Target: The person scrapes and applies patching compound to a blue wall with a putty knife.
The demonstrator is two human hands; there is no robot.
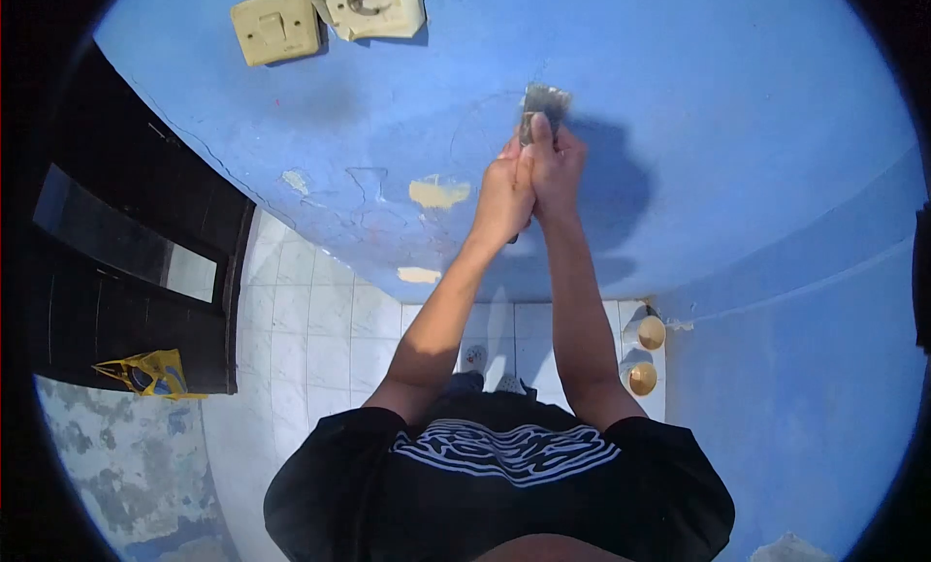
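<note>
Both my hands are wrapped around the handle of a paint scraper (546,100), one against the other. Its broad, worn blade points up and lies at the blue wall (737,96); a small pale smear shows by the blade's edge. My left hand (504,195) grips lower on the handle, whose dark end sticks out beneath it. Higher up, my right hand (556,179) has its thumb stretched along the tool toward the blade. Most of the handle is hidden by my fingers.
A light switch (276,26) and a wall socket (373,4) are at the upper left. Bare patches (439,192) and cracks mark the paint. Two containers (643,378) stand on the tiled floor (330,315) at right. A yellow bag (160,373) lies by the dark door (116,223).
</note>
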